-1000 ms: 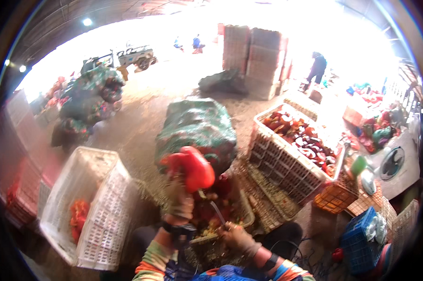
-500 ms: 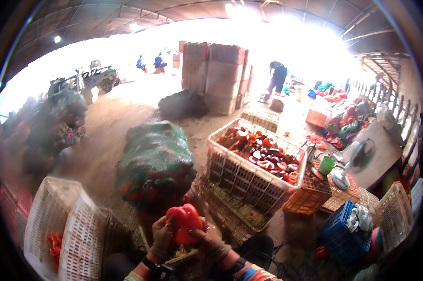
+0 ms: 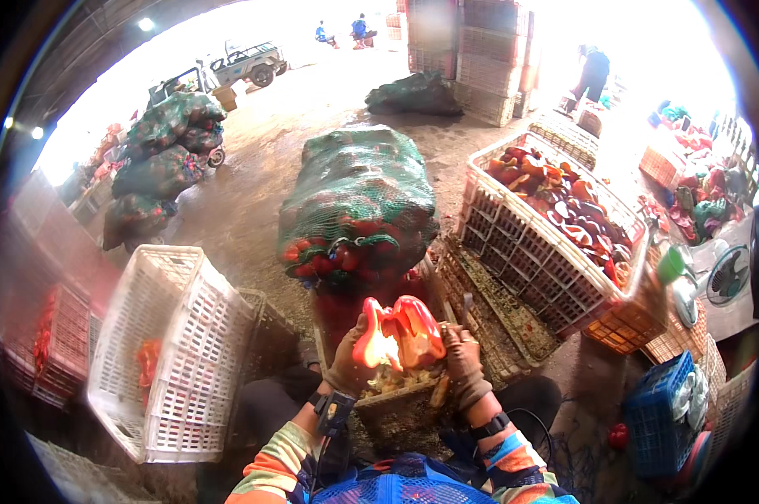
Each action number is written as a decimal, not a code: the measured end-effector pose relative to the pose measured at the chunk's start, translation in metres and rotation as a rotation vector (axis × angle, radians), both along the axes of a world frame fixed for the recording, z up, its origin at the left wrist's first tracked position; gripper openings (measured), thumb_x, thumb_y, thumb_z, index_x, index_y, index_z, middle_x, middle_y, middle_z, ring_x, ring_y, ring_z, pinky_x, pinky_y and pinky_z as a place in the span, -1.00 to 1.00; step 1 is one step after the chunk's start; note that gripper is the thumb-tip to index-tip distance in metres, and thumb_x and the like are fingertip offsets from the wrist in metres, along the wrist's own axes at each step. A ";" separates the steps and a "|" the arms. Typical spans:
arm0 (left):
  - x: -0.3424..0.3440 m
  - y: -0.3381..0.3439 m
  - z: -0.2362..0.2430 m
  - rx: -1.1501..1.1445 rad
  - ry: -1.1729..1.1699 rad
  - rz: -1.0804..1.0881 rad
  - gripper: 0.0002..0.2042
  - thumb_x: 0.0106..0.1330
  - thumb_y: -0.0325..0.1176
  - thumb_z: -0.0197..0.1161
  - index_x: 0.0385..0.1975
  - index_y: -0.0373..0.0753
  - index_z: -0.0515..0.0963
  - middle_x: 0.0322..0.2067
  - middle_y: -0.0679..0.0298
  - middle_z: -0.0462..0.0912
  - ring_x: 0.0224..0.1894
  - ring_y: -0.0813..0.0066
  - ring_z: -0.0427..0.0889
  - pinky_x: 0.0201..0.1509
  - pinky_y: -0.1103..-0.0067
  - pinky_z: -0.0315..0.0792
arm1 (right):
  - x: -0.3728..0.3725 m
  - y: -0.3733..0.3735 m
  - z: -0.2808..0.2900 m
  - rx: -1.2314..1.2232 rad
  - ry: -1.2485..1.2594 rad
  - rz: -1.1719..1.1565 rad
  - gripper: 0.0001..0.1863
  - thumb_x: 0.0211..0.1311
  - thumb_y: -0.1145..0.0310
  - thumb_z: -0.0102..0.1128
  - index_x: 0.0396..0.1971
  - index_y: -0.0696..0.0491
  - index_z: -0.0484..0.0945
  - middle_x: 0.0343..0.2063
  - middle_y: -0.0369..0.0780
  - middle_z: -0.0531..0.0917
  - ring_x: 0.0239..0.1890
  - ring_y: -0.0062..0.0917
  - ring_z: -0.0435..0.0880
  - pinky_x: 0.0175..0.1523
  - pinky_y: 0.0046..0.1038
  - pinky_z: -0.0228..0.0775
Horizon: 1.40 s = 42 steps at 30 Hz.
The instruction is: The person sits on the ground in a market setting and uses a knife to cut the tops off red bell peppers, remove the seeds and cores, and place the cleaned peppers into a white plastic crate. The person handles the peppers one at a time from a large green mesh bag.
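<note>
Striped orange-and-blue sleeves (image 3: 274, 458) come in over your lower edge and are cut off there. Your left hand (image 3: 350, 361) is curled on one side of a red pepper (image 3: 409, 332), its fingertips partly hidden behind the flesh. Your right hand (image 3: 466, 365) is bent in against the other side, gripping there; a thin grey strip (image 3: 468, 307) rises beside its fingers, and you cannot tell from this view whether it is a blade. The pepper is opened into two parts, held between your hands above a crate (image 3: 396, 420) at your knees, whose contents they partly hide. Its hollow, cut side is turned toward you; its long axis runs roughly away from you, pale flesh at the near left, stem end not identifiable. Beyond it, a green net sack (image 3: 358, 210) bulges with red produce, obscuring the crate's far end. To your right, a large white crate (image 3: 535, 252) is heaped with cut pieces. Farther off, stacked crates (image 3: 488, 59) run out of the upper edge, and a stooping person (image 3: 593, 74) is blurred by glare.
</note>
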<state>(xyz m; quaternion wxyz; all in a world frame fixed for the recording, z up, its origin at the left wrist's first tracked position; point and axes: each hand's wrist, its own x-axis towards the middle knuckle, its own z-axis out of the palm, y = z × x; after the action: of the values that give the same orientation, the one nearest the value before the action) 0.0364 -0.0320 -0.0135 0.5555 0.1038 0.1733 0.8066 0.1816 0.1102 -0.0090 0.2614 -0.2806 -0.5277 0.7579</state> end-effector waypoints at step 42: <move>-0.020 -0.040 0.061 -0.402 0.583 0.270 -0.74 0.27 -0.18 0.17 -0.26 -0.27 0.56 -0.43 0.40 0.60 -0.45 0.70 0.53 -0.40 0.72 0.43 | -0.030 -0.016 0.081 1.517 -0.368 0.573 -0.61 0.03 0.21 0.16 -0.09 -0.13 0.40 -0.34 -0.19 0.59 -0.40 -0.25 0.63 -0.38 -0.24 0.47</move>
<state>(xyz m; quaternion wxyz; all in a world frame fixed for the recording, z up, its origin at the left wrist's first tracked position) 0.0162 -0.0716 0.0475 0.3808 0.1941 0.4913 0.7589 0.1514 0.0940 0.0721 0.0861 -0.0024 -0.9806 0.1759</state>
